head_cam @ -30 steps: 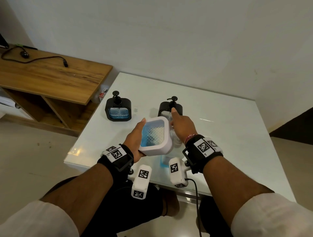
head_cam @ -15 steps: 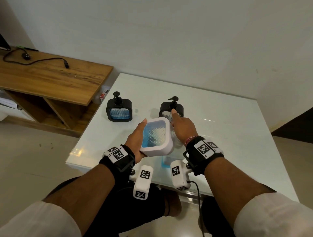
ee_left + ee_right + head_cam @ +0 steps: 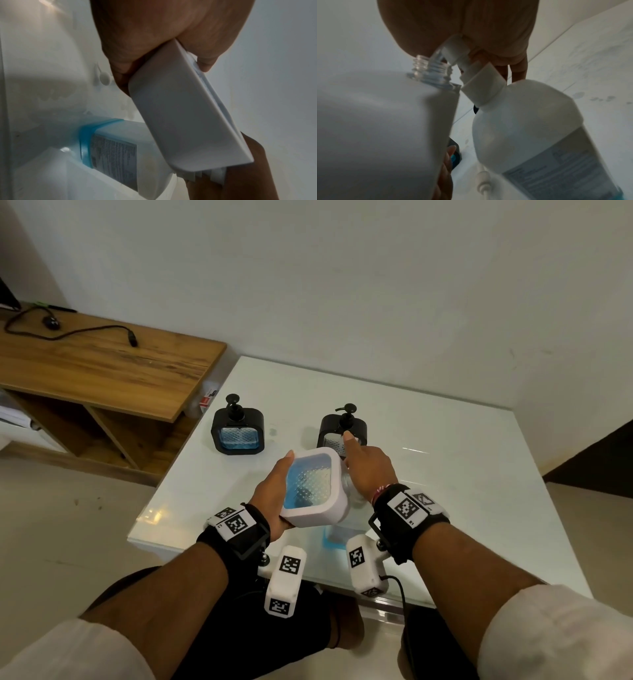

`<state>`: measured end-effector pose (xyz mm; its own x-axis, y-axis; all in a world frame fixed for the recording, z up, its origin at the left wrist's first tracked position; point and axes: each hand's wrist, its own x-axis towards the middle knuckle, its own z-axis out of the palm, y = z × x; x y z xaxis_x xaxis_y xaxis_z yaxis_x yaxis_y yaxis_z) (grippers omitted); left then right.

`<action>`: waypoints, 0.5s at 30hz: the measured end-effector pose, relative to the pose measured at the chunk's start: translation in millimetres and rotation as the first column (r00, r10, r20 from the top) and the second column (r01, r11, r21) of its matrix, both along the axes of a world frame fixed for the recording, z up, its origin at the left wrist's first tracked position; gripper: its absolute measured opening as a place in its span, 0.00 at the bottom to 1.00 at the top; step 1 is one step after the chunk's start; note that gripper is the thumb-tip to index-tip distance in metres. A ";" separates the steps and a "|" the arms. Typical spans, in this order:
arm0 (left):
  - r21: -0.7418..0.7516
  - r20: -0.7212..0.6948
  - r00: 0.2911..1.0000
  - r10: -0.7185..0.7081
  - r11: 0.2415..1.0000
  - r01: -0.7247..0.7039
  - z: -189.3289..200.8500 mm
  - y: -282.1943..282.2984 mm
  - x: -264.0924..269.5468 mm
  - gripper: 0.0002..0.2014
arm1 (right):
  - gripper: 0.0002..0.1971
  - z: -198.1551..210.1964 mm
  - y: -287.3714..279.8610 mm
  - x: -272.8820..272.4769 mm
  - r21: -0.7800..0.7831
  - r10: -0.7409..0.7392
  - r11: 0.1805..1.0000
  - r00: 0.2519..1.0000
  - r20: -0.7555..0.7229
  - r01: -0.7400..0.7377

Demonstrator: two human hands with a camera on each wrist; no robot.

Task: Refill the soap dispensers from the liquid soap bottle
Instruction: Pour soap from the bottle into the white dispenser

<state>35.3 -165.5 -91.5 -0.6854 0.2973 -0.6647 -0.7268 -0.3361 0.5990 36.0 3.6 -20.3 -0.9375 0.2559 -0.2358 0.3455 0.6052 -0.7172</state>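
Above the white table [image 3: 462, 474], the left hand [image 3: 270, 494] holds the tilted white dispenser [image 3: 313, 487] while the right hand [image 3: 368, 470] presses the pump of the soap bottle [image 3: 539, 135], whose label print is too blurred to read.

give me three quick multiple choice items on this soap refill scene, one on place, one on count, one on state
1. Where is the white dispenser?
A. standing behind the black ones
B. held tilted in the left hand
C. on the wooden shelf

2. How many black dispensers stand on the table?
A. one
B. two
C. four

3. What state is the white dispenser's neck in?
A. pump screwed on
B. taped shut
C. open, threads bare

Answers: 1 B, the left hand grips it off the table. 2 B, one left, one right. 3 C, clear threads show beside the soap bottle pump under the right hand.
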 end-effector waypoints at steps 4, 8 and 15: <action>-0.001 0.004 1.000 0.002 1.000 -0.002 -1.6 -0.8 1.9 0.25 | 0.30 1.4 -2.0 3.0 0.030 0.033 0.999 0.999 -0.013 -0.033; -0.005 -0.012 1.000 -0.010 1.000 0.010 -2.4 0.9 -0.6 0.25 | 0.30 5.3 1.3 0.5 0.056 0.078 0.995 0.995 0.059 -0.081; -0.001 -0.008 1.000 0.003 1.000 -0.003 -6.3 -2.1 -3.8 0.27 | 0.33 2.0 -3.0 0.1 0.024 0.017 1.000 1.000 0.012 -0.018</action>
